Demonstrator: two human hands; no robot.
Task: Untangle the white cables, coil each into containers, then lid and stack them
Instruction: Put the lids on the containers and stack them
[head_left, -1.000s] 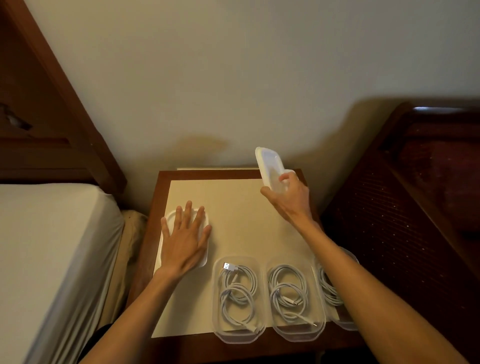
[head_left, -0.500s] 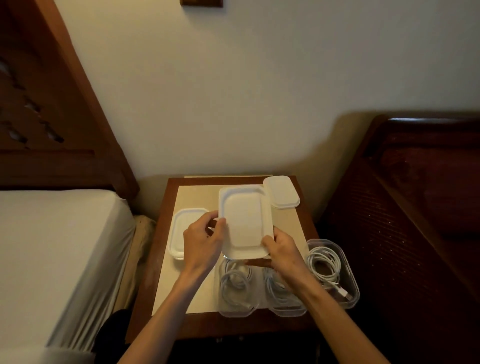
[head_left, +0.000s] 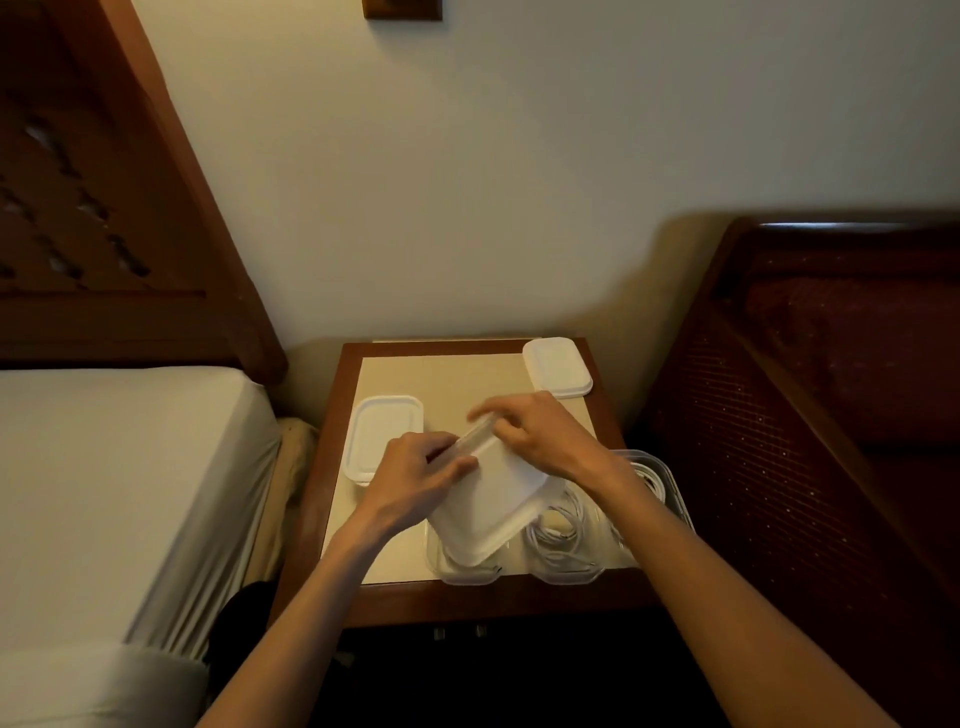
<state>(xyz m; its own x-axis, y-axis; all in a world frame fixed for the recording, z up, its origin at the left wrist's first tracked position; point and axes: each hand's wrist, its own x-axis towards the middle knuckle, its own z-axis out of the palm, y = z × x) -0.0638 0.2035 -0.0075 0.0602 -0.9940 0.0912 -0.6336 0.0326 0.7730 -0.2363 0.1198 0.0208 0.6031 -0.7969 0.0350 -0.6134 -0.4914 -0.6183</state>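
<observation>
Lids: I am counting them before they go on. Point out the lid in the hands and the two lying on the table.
Held lid (head_left: 488, 514), head view, on its flat white face.
Left lid (head_left: 382, 434), head view, on its centre panel.
Far right lid (head_left: 556, 366), head view, on its top face.

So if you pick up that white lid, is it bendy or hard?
Probably light: the held lid stays tilted up by fingertips alone. Looks thin, so likely slightly bendy. It holds its flat shape over the container, so not floppy.
</observation>
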